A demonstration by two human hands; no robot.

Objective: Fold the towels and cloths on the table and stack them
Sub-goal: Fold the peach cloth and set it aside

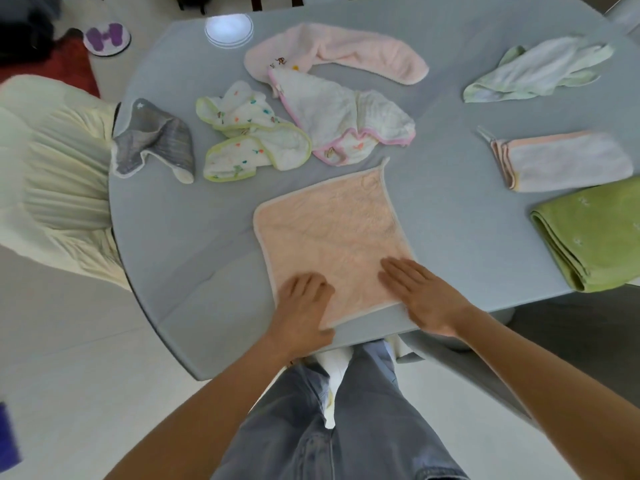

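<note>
Fingers (398, 268) of both hands, right hand (420, 294) outstretched and left hand (304, 306) slightly bent, press flat on the peach cloth (332, 230) spread on the grey surface (194, 237); green towel (595, 233) folded at right; no legible writing.

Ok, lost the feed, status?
Left hand and right hand flat on peach cloth, spread unfolded. Folded green towel waits right. Nothing blocking.

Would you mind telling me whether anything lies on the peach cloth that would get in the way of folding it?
Nothing visible does. Only the left hand and right hand rest flat on the peach cloth; the crumpled cloths lie beyond its far edge.
</note>
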